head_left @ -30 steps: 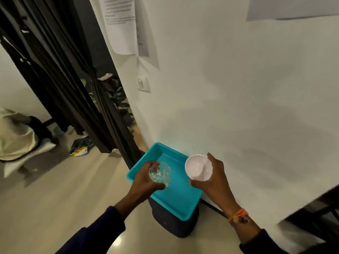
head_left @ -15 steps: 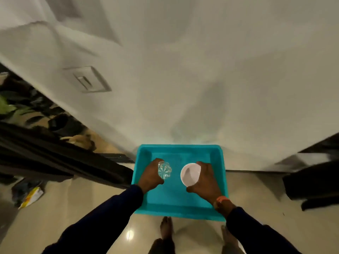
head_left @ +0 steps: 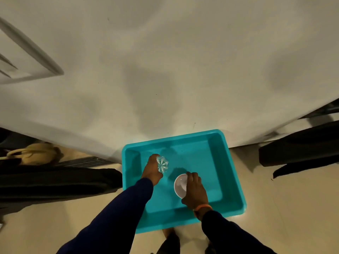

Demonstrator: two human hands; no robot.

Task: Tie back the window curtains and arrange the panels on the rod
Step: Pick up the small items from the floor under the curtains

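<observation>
Left hand (head_left: 152, 171) grips a clear cut-glass tumbler (head_left: 162, 164), fingers curled round its side. Right hand (head_left: 194, 193) grips a white bowl (head_left: 180, 186) by its rim. Both are held over the teal plastic tray (head_left: 233, 180), which sits against the white wall (head_left: 165, 70). Dark curtain fabric (head_left: 55, 182) lies at the left, beside the tray.

Dim, warm indoor light falls from above and behind the viewer. Soft grey shadows lie on the wall (head_left: 165, 70) above the turquoise tray (head_left: 233, 180), which is the brightest, sharpest area. Left of the tray, the dark curtain (head_left: 55, 182) is smeared by motion blur. Wide-angle distortion bends lines towards the frame edges.
</observation>
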